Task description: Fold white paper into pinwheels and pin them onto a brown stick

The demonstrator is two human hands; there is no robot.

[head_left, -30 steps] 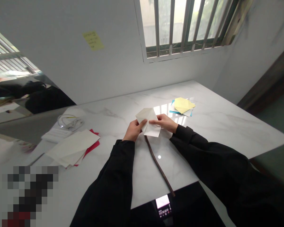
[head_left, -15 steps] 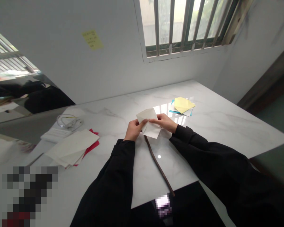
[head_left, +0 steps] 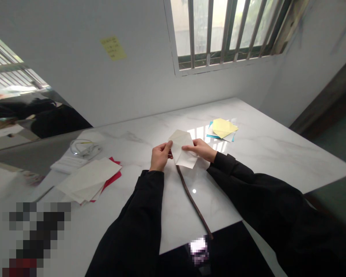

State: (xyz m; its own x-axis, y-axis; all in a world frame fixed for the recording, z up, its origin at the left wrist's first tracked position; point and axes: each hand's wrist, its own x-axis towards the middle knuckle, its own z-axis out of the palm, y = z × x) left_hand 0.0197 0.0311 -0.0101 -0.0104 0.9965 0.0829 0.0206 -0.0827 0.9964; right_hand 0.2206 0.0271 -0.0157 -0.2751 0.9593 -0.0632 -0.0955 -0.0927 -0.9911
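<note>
Both hands hold a creased sheet of white paper (head_left: 185, 157) above the table, partly folded. My left hand (head_left: 159, 156) pinches its left edge between thumb and fingers. My right hand (head_left: 203, 149) grips the right side, thumb lying on top and the other fingers behind the sheet. Under the paper a thin brown stick (head_left: 192, 199) runs toward me and ends at the table's near edge; its far end is hidden.
Left of my hands lies a stack of white and red paper (head_left: 89, 179), with a coiled white cable (head_left: 85, 149) behind it. Yellow, white and blue papers (head_left: 223, 128) lie at the back right. A barred window (head_left: 225, 34) is above the marble-patterned table (head_left: 291, 154).
My left hand has shifted slightly left, its thumb moving off the paper's middle to the left edge. The sheet now lies more spread out. My right hand has barely moved.
</note>
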